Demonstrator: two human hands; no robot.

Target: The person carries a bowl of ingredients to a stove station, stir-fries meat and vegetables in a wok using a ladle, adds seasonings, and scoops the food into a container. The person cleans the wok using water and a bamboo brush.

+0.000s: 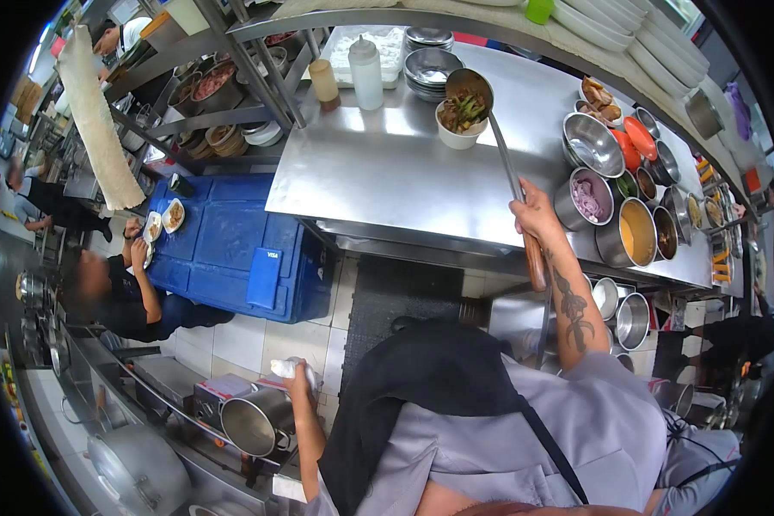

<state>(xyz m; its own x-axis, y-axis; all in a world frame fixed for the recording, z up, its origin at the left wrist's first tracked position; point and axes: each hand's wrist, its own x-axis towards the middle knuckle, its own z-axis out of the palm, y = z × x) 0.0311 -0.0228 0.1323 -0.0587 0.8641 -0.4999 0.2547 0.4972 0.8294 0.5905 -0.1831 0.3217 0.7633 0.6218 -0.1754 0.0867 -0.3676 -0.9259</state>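
My right hand [535, 211] is closed around the long handle of a ladle [506, 155], whose wooden end points back toward me. The ladle's bowl [470, 89] is tilted over a white bowl [457, 135] on the steel counter [387, 172], and food with green and brown pieces shows at both. Down at the left, my left hand [297, 380] grips a white cloth [287, 368], close to a steel pot [256, 421].
Stacked metal bowls [430, 72] and squeeze bottles [365, 76] stand behind the white bowl. Pots of onion [586, 196] and yellow liquid [635, 232] line the counter's right. A person [120, 288] sits by blue containers [224, 241]. A shelf [344, 19] crosses overhead.
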